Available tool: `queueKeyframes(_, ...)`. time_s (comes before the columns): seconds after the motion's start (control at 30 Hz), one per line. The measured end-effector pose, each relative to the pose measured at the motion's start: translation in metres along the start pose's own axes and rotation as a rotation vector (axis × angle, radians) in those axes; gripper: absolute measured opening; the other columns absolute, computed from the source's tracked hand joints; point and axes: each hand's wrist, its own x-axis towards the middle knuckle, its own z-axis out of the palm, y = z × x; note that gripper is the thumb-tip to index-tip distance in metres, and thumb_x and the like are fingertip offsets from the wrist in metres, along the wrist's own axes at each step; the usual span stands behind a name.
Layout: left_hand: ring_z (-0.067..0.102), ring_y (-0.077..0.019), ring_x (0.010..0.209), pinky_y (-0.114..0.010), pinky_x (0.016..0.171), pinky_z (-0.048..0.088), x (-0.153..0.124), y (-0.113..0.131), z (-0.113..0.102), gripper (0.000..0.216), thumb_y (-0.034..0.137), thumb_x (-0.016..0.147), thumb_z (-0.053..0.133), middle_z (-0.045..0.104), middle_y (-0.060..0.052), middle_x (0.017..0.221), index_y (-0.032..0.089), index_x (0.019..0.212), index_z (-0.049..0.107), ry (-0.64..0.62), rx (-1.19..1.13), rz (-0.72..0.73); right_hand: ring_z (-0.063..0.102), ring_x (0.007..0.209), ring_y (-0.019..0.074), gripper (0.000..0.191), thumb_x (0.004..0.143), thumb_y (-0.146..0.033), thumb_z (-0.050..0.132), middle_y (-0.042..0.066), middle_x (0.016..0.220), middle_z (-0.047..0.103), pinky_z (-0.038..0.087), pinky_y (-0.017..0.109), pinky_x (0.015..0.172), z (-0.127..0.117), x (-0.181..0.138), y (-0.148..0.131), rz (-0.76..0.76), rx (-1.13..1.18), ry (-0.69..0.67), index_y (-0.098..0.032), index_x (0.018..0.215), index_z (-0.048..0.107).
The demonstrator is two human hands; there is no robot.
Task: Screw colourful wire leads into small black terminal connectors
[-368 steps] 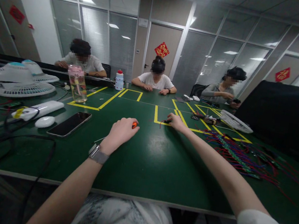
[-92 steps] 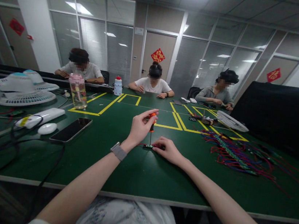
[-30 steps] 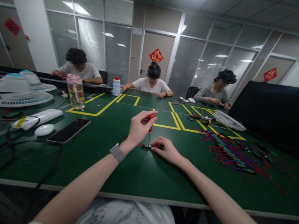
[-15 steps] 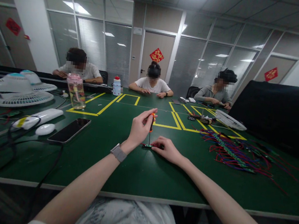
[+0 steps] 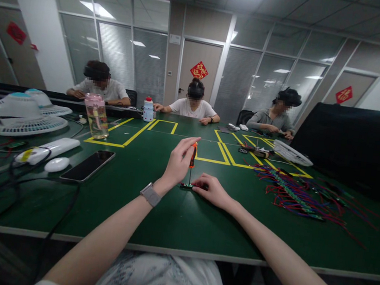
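An orange-and-black screwdriver (image 5: 193, 156) stands upright in front of me, its thin shaft reaching down to a small green circuit board (image 5: 187, 186) on the table. My left hand (image 5: 178, 159), with a watch on its wrist, is closed at the screwdriver's handle; its fingers point up and partly hide the grip. Low on the table, my right hand (image 5: 212, 191) pinches the board's right end, where a bit of red shows under the fingers. The exact spot where the screwdriver tip meets the board is too small to make out.
Right of my hands lies a row of green boards with red and blue wires (image 5: 295, 194). On the left are a phone (image 5: 88, 165), a white mouse (image 5: 57, 165), cables, fans (image 5: 32, 117) and a pink-lidded bottle (image 5: 95, 118). Three people sit across the green table (image 5: 151, 226).
My left fingers have shifted on the screwdriver, straightening and showing more of its handle. My right hand stays on the board. The person opposite has reached an arm toward the white bottle.
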Motion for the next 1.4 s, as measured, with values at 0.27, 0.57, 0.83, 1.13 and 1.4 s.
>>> queueKeyframes(0.27, 0.065, -0.0143, 0.086, -0.022, 0.07, 0.055, 0.0, 0.004, 0.002, 0.022, 0.023, 0.087, 0.058, 0.067, -0.006, 0.099, 0.019, 0.106, 0.069, 0.026, -0.067, -0.056, 0.056, 0.071, 0.0128, 0.014, 0.082, -0.022, 0.065, 0.003, 0.081, 0.059, 0.045, 0.025, 0.067, 0.0, 0.0, 0.001, -0.008, -0.002, -0.002, -0.016, 0.092, 0.074)
queueKeyframes(0.57, 0.059, -0.0148, 0.099, -0.027, 0.085, 0.051, -0.002, 0.0, 0.001, 0.027, 0.027, 0.094, 0.049, 0.057, -0.007, 0.108, 0.024, 0.114, 0.067, 0.075, 0.123, -0.004, 0.056, 0.071, 0.0131, 0.014, 0.082, -0.022, 0.066, 0.003, 0.082, 0.06, 0.044, 0.025, 0.067, 0.0, 0.0, 0.002, -0.002, -0.015, -0.003, -0.017, 0.092, 0.073)
queueKeyframes(0.83, 0.066, -0.0165, 0.097, -0.027, 0.077, 0.055, -0.003, -0.005, 0.004, 0.03, 0.027, 0.093, 0.05, 0.065, -0.008, 0.116, 0.022, 0.12, 0.062, 0.032, -0.079, -0.05, 0.056, 0.071, 0.0134, 0.013, 0.082, -0.021, 0.066, 0.003, 0.082, 0.059, 0.045, 0.025, 0.067, 0.0, 0.0, 0.002, -0.002, -0.001, 0.0, -0.016, 0.091, 0.073)
queueKeyframes(1.13, 0.06, -0.0136, 0.093, -0.024, 0.078, 0.052, -0.001, 0.006, 0.001, 0.021, 0.027, 0.09, 0.055, 0.058, -0.006, 0.102, 0.023, 0.103, 0.071, 0.063, 0.048, -0.011, 0.056, 0.071, 0.0131, 0.015, 0.082, -0.022, 0.065, 0.003, 0.083, 0.059, 0.045, 0.025, 0.067, -0.001, -0.001, -0.002, 0.014, -0.002, -0.006, -0.016, 0.093, 0.073)
queueKeyframes(1.4, 0.066, -0.0182, 0.102, -0.032, 0.087, 0.055, -0.002, -0.005, 0.004, 0.033, 0.03, 0.096, 0.044, 0.065, -0.009, 0.12, 0.02, 0.122, 0.061, 0.019, -0.113, -0.075, 0.057, 0.071, 0.0131, 0.014, 0.082, -0.023, 0.065, 0.003, 0.082, 0.059, 0.045, 0.025, 0.066, -0.001, 0.0, 0.0, 0.006, -0.002, -0.003, -0.017, 0.092, 0.073)
